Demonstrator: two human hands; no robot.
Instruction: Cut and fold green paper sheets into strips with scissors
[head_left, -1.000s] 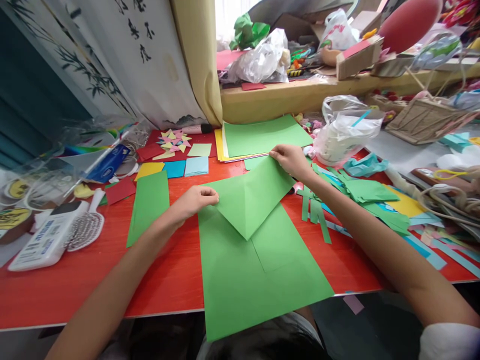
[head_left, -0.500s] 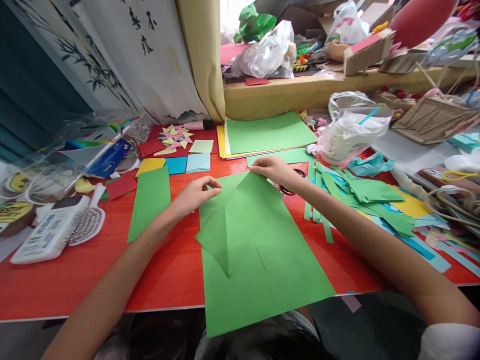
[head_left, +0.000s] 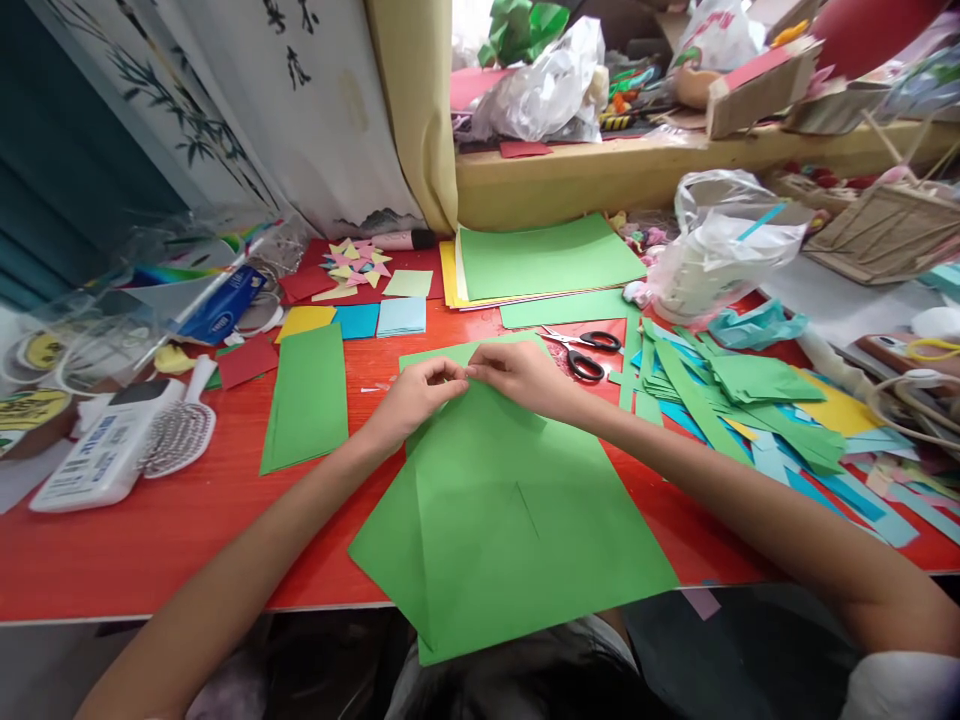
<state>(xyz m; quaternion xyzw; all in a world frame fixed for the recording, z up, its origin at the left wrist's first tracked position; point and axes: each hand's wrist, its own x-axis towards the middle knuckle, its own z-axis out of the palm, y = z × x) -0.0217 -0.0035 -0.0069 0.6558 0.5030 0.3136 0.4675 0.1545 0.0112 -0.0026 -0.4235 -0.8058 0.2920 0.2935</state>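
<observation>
A large green paper sheet lies on the red table and hangs past its front edge; a short dark line marks its middle. Over it is another green paper, folded, its pointed corner jutting out to the left. My left hand and my right hand meet at the upper part of this paper, thumbs and fingertips pinched together on its edge. The fingers partly hide the spot they grip. Black-handled scissors lie open just right of my right hand.
A stack of green and yellow sheets lies behind my hands. Cut green strips pile up at the right, near a bagged cup. Left are a cut green rectangle, a hairbrush and a white bottle.
My left hand has moved right and now pinches the paper beside my right hand, which has come slightly down and left. The folded paper's corner has swung lower and left. The scissors show more fully.
</observation>
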